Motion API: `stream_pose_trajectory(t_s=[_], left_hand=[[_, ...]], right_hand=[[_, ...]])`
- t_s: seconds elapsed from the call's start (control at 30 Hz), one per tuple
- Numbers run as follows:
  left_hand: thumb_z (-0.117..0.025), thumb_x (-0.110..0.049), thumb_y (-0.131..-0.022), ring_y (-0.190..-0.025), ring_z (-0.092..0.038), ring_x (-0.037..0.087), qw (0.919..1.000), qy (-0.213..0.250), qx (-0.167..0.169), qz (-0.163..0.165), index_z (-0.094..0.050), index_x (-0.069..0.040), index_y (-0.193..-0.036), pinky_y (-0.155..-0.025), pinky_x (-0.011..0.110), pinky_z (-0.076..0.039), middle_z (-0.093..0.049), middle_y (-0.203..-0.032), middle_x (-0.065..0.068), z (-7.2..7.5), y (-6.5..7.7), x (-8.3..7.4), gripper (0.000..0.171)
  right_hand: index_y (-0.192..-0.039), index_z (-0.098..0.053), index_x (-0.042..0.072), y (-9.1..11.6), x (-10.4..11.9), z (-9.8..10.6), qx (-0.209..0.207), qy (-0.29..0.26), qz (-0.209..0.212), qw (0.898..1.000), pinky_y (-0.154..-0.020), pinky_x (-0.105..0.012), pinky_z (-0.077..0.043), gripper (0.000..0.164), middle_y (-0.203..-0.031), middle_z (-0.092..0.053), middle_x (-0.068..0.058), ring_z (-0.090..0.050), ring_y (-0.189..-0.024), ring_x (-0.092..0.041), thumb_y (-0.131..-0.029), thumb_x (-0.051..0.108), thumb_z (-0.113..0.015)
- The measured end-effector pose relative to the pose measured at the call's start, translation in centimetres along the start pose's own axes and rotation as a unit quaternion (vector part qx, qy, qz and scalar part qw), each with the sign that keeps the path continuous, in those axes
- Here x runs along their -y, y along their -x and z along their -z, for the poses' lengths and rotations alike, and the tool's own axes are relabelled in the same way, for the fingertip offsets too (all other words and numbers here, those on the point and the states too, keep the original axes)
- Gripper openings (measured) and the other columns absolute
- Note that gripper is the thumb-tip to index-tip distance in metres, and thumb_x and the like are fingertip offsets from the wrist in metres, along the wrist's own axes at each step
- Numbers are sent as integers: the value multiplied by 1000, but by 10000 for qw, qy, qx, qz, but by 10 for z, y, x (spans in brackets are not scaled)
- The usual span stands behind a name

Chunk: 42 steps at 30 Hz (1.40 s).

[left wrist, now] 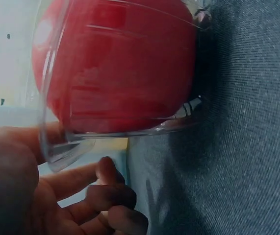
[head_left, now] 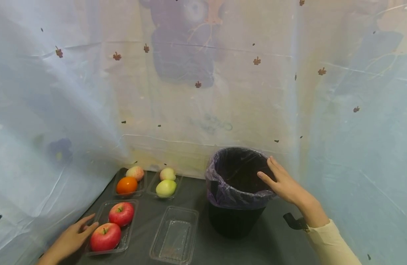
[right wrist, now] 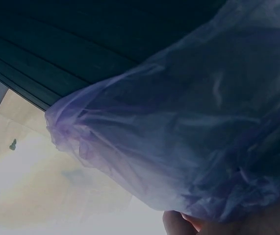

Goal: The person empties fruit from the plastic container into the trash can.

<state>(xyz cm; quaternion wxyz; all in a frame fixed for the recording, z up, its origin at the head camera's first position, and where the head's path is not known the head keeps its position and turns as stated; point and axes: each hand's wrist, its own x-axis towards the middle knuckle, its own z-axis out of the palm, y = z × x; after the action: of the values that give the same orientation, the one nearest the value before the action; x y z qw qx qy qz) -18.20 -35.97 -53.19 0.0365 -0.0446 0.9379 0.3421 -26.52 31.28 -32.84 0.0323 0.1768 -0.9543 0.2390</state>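
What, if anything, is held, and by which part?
Apparently nothing: the open left hand is at the clear plastic tray of red apples, the open right hand at the round black bin.

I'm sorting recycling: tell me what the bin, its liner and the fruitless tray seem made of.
Bin: probably dark, matte plastic, faintly ridged in the right wrist view.
Liner: apparently thin purple plastic film, translucent and wrinkled.
Fruitless tray: likely clear, glossy plastic; the dark tabletop shows through.
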Motion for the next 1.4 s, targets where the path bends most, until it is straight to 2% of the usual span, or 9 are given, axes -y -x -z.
stream_pose_trajectory(t_s=[0.17,0.33,0.5,0.7,1.03,1.23,1.4], left_hand=[[-56,-44,-112,-64,-53,17,9983,553,107,145,-34,15,-158,-58,30,-44,-61,-82,2,-3,1,1,78],[-57,-41,-112,-51,-51,16,9897,1389,303,172,-30,12,-162,-51,33,-49,-52,-65,2,-7,-1,6,77],[-56,-41,-113,-52,-51,15,9816,1822,500,283,-27,10,-164,-52,35,-53,-51,-64,1,-10,-3,7,78],[-56,-40,-113,-53,-49,14,9707,2253,742,387,-21,12,-165,-53,35,-52,-50,-66,1,-10,-6,8,81],[-60,-51,-109,-57,-50,14,9586,2561,876,881,-20,5,-168,-54,33,-51,-49,-65,-2,-13,-11,13,91],[-62,-48,-108,-58,-50,14,9560,2710,783,806,-16,-6,-172,-55,32,-49,-50,-68,-2,-17,-7,12,89],[-62,-42,-110,-57,-50,14,9558,2776,575,777,-18,-6,-172,-54,31,-48,-49,-69,-2,-19,-6,6,84]], right_hand=[[-171,-12,-1,-1,0,-1,5,-35,1,10000,-123,-75,-12,91,-179,0,-21,-4,-163,-49,-111,56,-50],[-171,-12,-2,-1,0,0,10,-39,28,10000,-123,-75,-12,91,-178,-1,-22,-4,-162,-50,-111,56,-50],[-170,-12,-3,-1,-1,0,18,17,24,10000,-123,-74,-12,92,-178,-1,-23,-4,-163,-50,-111,57,-49],[-170,-13,-3,1,0,0,-21,40,23,10000,-123,-74,-13,91,-178,-2,-24,-5,-162,-50,-111,56,-50],[-170,-14,-2,0,2,1,11,54,23,10000,-124,-74,-13,91,-178,-2,-23,-5,-163,-49,-111,56,-51],[-170,-13,-2,-1,1,0,-6,84,40,10000,-124,-74,-13,91,-178,-3,-23,-5,-163,-49,-111,56,-50],[-170,-13,-3,-1,1,0,-6,86,59,9999,-123,-74,-13,90,-178,-2,-24,-5,-162,-50,-111,55,-49]])
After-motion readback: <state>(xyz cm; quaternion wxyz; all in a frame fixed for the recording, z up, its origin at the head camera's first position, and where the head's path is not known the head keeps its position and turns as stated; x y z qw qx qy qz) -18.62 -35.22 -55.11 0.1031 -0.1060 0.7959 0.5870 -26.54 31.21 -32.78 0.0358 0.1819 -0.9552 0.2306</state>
